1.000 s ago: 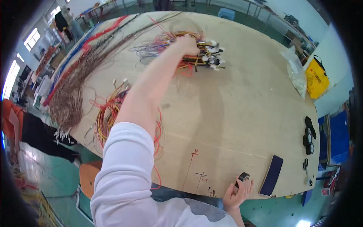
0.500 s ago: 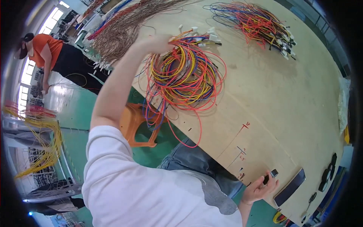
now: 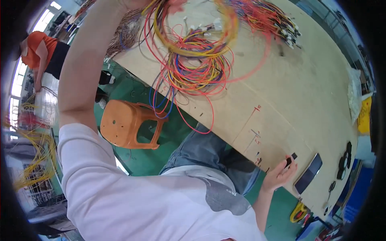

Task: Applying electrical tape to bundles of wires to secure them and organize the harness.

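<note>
My left hand [image 3: 138,3] is at the top edge, partly cut off, holding a raised loop of yellow and red wires [image 3: 171,45] that is smeared by motion. Below this loop, a coiled wire harness [image 3: 201,78] in red, yellow, blue and black lies on the table, with white connectors [image 3: 215,25] at its far end. Some of its strands hang over the table's left edge. At the near right edge, my right hand [image 3: 279,174] has its fingers curled around a small black object [image 3: 288,161]. A small dark square piece shows just past its fingertips.
A second wire bundle [image 3: 277,22] lies at the far right, and brown wires [image 3: 124,34] at the far left. A phone [image 3: 309,173] and black glasses [image 3: 343,162] rest near the right edge. An orange stool [image 3: 120,124] stands left of the table. Someone in orange [image 3: 42,50] stands beyond.
My left hand has risen up and to the left, lifting a loop of wires off the coil. My right hand still holds the small black object. The whole view has shifted.
</note>
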